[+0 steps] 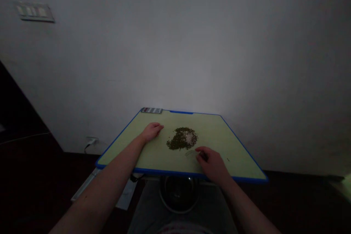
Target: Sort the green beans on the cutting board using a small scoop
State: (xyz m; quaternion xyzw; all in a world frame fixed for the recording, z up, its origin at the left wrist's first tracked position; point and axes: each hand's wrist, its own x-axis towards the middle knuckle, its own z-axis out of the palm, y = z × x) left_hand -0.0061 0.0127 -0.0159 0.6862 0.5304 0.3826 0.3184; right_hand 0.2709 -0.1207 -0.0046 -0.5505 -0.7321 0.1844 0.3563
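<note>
Dim shot, detail poor. Left hand [151,131] lies palm-down on the table [241,161], fingers loosely bent, holding nothing. Btwn the two hands, just right of the left one, sits a pile of small green bits [181,138] w/ a pale patch in its middle; can't tell what the bits are. Right hand [212,163] rests near the table's front edge, fingers curled toward a faint clear thing [190,153] just left of its fingertips. Touching or gripping it? Can't tell, too dark. Beyond the left hand, a small strip [151,110] at the far edge, markings unreadable. Below the right hand, under the table, a round dark vessel [178,193], partly hidden. Both forearms cut off at frame bottom.
</note>
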